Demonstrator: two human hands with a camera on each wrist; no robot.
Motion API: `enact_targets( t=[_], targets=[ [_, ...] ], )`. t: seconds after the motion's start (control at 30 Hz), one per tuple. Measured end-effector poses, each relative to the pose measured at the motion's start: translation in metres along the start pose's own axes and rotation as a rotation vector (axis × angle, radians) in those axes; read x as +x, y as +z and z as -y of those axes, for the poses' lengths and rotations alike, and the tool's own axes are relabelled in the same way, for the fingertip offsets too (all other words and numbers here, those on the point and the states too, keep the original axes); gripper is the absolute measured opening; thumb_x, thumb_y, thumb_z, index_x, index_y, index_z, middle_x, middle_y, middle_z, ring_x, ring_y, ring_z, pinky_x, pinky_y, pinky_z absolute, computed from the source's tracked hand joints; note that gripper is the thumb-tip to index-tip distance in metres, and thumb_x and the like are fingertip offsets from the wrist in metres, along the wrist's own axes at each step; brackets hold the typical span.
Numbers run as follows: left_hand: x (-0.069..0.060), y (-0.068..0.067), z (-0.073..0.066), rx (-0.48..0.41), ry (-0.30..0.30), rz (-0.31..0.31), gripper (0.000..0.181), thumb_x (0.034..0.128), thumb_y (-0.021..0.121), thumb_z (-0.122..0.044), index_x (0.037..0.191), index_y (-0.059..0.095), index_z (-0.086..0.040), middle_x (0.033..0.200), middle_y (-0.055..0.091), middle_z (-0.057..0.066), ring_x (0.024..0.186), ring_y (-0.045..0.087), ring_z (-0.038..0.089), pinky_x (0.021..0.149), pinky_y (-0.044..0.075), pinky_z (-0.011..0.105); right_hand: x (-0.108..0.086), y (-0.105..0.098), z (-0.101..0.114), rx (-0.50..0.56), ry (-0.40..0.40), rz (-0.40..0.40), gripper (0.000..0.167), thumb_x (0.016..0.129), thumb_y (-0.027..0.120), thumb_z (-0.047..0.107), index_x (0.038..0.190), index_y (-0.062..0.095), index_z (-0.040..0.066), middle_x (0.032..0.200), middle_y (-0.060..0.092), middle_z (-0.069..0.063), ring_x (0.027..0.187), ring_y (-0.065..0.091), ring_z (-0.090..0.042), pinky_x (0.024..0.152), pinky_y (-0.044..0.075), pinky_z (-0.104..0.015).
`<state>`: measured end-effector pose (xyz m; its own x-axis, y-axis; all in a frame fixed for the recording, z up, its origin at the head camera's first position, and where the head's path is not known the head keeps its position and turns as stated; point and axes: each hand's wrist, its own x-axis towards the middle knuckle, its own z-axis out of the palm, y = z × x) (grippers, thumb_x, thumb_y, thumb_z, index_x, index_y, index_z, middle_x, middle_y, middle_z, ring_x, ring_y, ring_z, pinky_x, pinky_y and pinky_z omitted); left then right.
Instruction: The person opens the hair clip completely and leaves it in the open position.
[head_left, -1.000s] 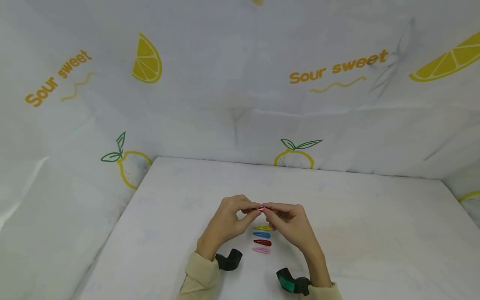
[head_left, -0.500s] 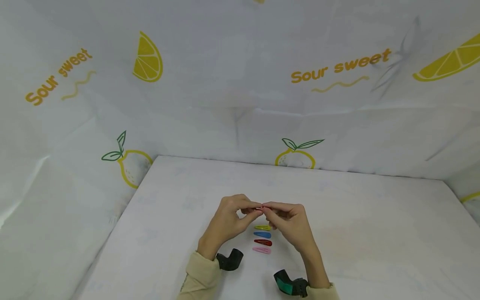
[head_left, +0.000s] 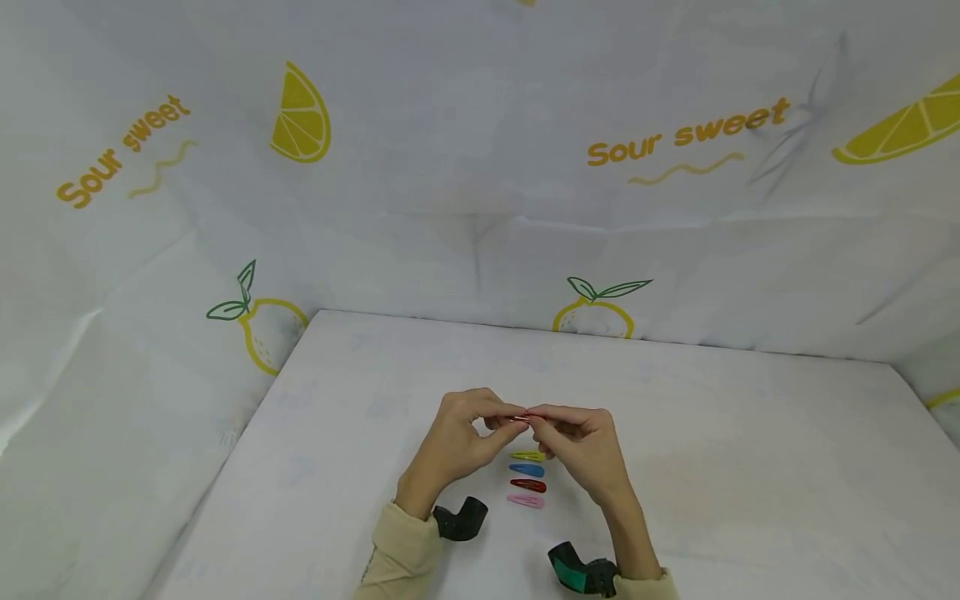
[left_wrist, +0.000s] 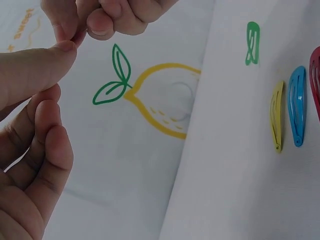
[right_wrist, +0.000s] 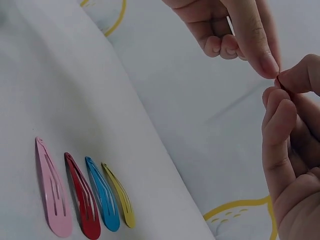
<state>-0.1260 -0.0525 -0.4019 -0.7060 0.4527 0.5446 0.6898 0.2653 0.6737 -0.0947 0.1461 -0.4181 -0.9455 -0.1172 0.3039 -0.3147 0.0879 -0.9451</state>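
Above the white table, my left hand and right hand meet fingertip to fingertip. Between them they pinch a small red hair clip, mostly covered by the fingers. In the right wrist view only a thin edge of that clip shows. Nearer to me, a yellow hair clip, a blue one, a dark red one and a pink one lie in a column. A green hair clip lies beyond the yellow one in the left wrist view, hidden in the head view.
The white tabletop extends to both sides of the hands. A white cloth printed with lemons and lettering hangs behind its far edge. Black wrist camera mounts stick out near the sleeves.
The head view shifts very slightly. Both hands keep their pinch on the red hair clip with barely any movement, and the clips on the table stay in place.
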Motion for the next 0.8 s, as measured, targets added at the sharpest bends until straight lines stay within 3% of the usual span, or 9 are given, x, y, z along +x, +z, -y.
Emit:
enact_targets(
  t=[0.23, 0.43, 0.6, 0.8],
  targets=[
    [-0.0003, -0.0002, -0.0005, 0.003, 0.004, 0.004, 0.010, 0.0877, 0.080, -0.008, 0.096, 0.082, -0.005, 0.077, 0.076, 0.003, 0.069, 0.063, 0.006, 0.066, 0.054, 0.017, -0.0002, 0.0026, 0.0005, -0.011, 0.017, -0.010, 0.013, 0.094, 0.068, -0.001, 0.101, 0.076, -0.007, 0.082, 0.073, 0.012, 0.063, 0.067, -0.015, 0.061, 0.059, -0.026],
    [-0.0002, -0.0001, -0.0006, -0.003, 0.003, 0.014, 0.011, 0.0879, 0.080, -0.010, 0.098, 0.082, -0.005, 0.077, 0.076, 0.003, 0.068, 0.063, 0.005, 0.066, 0.054, 0.016, -0.0008, 0.0048, 0.0017, 0.001, -0.023, -0.040, 0.011, 0.093, 0.068, -0.004, 0.099, 0.076, -0.008, 0.071, 0.064, 0.008, 0.055, 0.055, -0.011, 0.052, 0.051, -0.024],
    [-0.0003, 0.0005, -0.0003, 0.016, 0.012, 0.013, 0.011, 0.0878, 0.080, -0.009, 0.098, 0.083, -0.005, 0.077, 0.076, 0.003, 0.067, 0.062, 0.005, 0.065, 0.053, 0.015, -0.0003, 0.0063, 0.0017, -0.037, -0.005, -0.072, 0.010, 0.093, 0.069, -0.002, 0.097, 0.078, -0.006, 0.074, 0.068, 0.009, 0.053, 0.052, -0.010, 0.050, 0.049, -0.023],
    [-0.0006, 0.0006, -0.0013, 0.058, 0.004, 0.010, 0.011, 0.0876, 0.080, -0.009, 0.098, 0.083, -0.005, 0.076, 0.076, 0.002, 0.066, 0.061, 0.004, 0.064, 0.052, 0.014, 0.0006, 0.0086, 0.0013, -0.073, -0.002, -0.100, 0.009, 0.091, 0.071, -0.002, 0.095, 0.079, -0.003, 0.075, 0.072, -0.012, 0.053, 0.052, -0.008, 0.050, 0.048, -0.023]
  ],
)
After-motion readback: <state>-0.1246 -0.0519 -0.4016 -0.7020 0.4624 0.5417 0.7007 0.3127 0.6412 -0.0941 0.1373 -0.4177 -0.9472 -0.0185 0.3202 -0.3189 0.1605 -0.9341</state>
